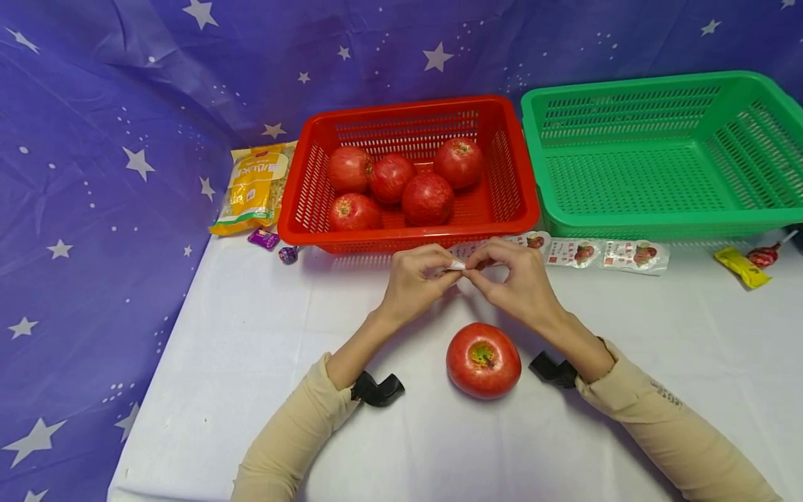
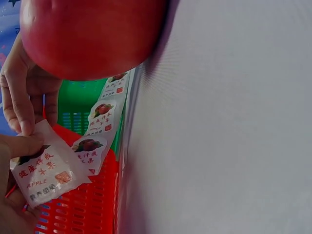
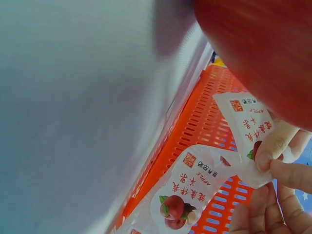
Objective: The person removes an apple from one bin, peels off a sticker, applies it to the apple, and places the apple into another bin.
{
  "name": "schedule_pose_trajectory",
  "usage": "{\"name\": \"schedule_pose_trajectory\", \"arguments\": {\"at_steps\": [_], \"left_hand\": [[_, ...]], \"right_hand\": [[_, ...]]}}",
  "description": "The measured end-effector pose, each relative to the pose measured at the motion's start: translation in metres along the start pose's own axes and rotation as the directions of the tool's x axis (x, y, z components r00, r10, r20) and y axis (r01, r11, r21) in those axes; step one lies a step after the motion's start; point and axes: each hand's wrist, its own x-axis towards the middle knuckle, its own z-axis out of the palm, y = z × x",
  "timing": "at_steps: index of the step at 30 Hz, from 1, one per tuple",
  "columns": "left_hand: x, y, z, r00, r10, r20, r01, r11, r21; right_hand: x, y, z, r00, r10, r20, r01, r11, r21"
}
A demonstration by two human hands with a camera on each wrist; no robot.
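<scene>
A single apple sticker (image 2: 46, 170), printed with an apple picture, red characters and "APPLE", is held between both hands above the table. My left hand (image 1: 410, 282) pinches one side of it between thumb and fingertips. Fingertips of my right hand (image 1: 521, 282) pinch it from the other side, almost meeting the left ones. More stickers on a strip (image 1: 633, 256) run along the front of the baskets, partly hidden behind the right hand. Nearer the person, a large red apple (image 1: 483, 360) sits stem end up between the forearms, touched by neither hand.
Several red apples lie in the red basket (image 1: 408, 236) behind the hands. Beside it stands a green basket (image 1: 633, 223). To the left are a yellow food bag (image 1: 251, 188), a purple candy (image 1: 263, 239) and a lollipop (image 1: 288, 254); a yellow candy (image 1: 742, 267) lies right.
</scene>
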Motion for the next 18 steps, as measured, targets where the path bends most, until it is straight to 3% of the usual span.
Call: {"name": "schedule_pose_trajectory", "arguments": {"at_steps": [11,18], "left_hand": [[0.0011,0.0049,0.0018,1.000,0.005,-0.019,-0.004,0.999,0.039],[0.0014,0.0087,0.0021,1.000,-0.010,-0.008,0.011,0.998,0.061]], "right_hand": [[-0.0004,0.0005,0.0005,0.996,0.016,-0.085,-0.011,0.998,0.060],[-0.0004,0.0008,0.0011,0.991,-0.024,-0.129,0.030,0.999,0.040]]}}
